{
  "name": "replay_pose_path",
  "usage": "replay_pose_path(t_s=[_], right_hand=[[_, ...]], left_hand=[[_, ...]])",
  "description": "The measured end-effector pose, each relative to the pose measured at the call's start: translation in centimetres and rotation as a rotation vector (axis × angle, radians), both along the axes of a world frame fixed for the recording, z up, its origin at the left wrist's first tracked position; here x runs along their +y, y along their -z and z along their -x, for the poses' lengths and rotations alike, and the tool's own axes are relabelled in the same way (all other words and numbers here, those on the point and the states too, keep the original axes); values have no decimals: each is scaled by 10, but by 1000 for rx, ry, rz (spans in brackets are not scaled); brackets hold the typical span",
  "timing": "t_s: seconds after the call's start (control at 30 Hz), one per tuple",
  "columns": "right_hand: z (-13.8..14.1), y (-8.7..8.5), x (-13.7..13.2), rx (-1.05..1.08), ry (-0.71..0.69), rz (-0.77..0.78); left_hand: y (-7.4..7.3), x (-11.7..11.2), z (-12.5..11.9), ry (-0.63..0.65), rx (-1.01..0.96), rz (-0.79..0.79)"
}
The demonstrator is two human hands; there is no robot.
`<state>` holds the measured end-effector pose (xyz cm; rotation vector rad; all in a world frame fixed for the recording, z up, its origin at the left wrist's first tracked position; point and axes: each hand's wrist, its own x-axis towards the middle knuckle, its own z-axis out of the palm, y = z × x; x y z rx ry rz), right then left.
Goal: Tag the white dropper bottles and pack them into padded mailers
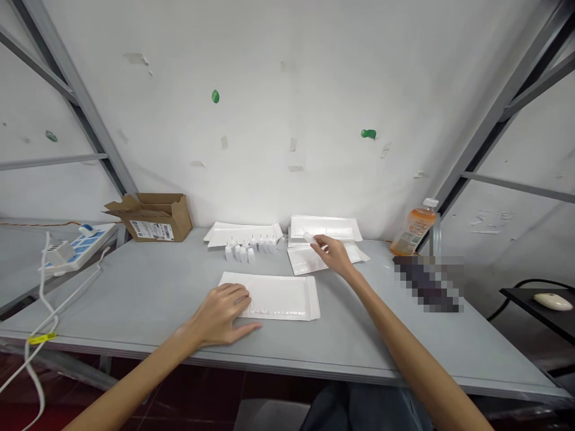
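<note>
one padded mailer (pixel 274 296) under left hand (pixel 220 314), seemingly

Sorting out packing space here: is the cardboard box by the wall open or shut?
Open: the cardboard box has its top flaps splayed outward, not closed; its inside doesn't show.

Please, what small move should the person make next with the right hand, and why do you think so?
Probably bring the small white bottle in the right hand over to the padded white mailer, because the left hand rests on that mailer and seems to hold it steady.
</note>
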<state>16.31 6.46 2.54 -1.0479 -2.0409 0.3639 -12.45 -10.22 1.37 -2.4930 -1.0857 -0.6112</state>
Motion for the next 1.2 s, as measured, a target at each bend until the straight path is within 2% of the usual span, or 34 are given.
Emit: replay_pose_path(t_s=[0.1, 0.23, 0.33, 0.4, 0.63, 0.77, 0.9, 1.1, 1.2], right_hand=[[-22, -6, -20, 71, -18, 123], [-35, -5, -43, 135, -165, 450], [-40, -1, -45, 116, -257, 651], [-44, 2, -40, 90, -284, 731], [-51, 5, -32, 89, -214, 712], [-48, 3, -37, 73, -200, 686], [-44, 2, -40, 29, -247, 702], [-40, 6, -40, -24, -279, 704], [-39, 6, -41, -32, -274, 713]], left_hand=[[0, 21, -20, -11, -45, 87], [4, 56, -52, 120, -28, 279], [6, 73, -69, 116, -79, 406], [6, 79, -76, 108, -129, 459], [8, 95, -81, 92, -271, 554], [12, 96, -76, 138, -299, 528], [17, 93, -72, 163, -289, 502], [17, 89, -84, 54, -368, 524], [17, 86, -89, 26, -344, 503]])
